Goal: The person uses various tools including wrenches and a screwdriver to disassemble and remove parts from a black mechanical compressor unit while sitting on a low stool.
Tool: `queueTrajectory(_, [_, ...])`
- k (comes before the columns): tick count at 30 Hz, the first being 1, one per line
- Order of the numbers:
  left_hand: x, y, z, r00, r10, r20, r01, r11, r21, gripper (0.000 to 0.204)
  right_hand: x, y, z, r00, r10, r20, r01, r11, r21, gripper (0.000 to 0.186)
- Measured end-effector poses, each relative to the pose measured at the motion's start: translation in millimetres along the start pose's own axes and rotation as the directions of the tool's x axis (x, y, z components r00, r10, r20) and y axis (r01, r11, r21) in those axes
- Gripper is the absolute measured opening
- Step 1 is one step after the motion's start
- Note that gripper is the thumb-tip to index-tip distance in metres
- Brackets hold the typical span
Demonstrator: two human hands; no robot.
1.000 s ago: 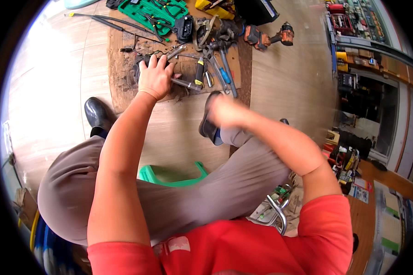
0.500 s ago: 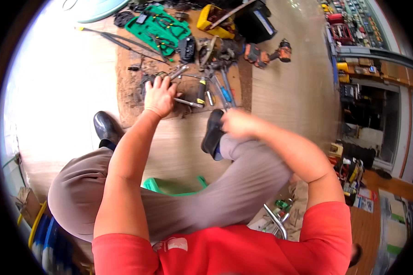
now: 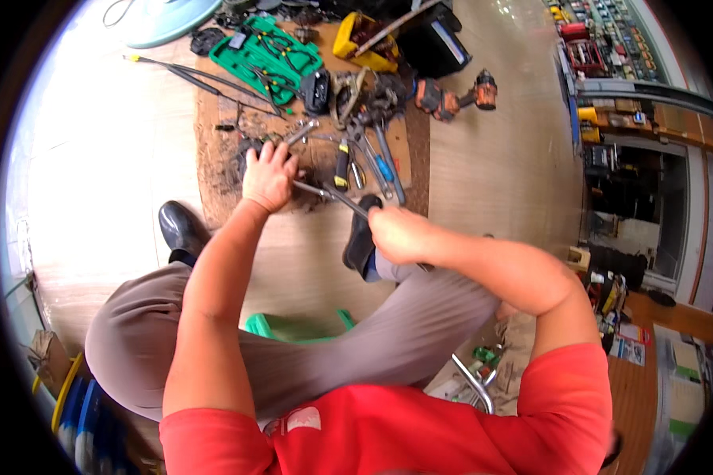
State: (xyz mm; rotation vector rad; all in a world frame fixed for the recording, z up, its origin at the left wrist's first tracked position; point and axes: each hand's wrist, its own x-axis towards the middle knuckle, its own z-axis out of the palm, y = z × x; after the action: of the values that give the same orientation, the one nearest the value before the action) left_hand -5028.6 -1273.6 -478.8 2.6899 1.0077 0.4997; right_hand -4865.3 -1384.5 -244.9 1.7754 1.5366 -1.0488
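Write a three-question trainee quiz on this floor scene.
1. True or false: the left hand presses down on a dark part on the brown mat.
2. What does the right hand grip? A) long metal bar B) orange drill C) green tool tray
3. What colour is the stool under the person?

Key: 1 true; 2 A; 3 green.
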Motion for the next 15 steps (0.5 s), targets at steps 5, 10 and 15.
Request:
queueTrajectory(5, [2.2,8.5,4.2,0.999,-0.048,-0.006,0.048,0.999,-0.015,0.030,-1.1,16.1,3.6,0.995,0.104,-0.015,-0.104,0.994,-0.016,0.025])
queueTrajectory(10, [-1.0,5.0,4.7,0.996,-0.064,0.055,0.066,0.997,-0.038,0.031,-12.6,-14.7,9.0,1.000,0.014,0.024,-0.011,0.992,-0.125,0.032])
queueTrajectory(15, [2.6,10.9,5.0,0.997,-0.073,-0.013,0.073,0.997,-0.016,0.028,-31.8,-39.8,54.7,0.923,-0.228,0.311,0.253,0.966,-0.044,0.028])
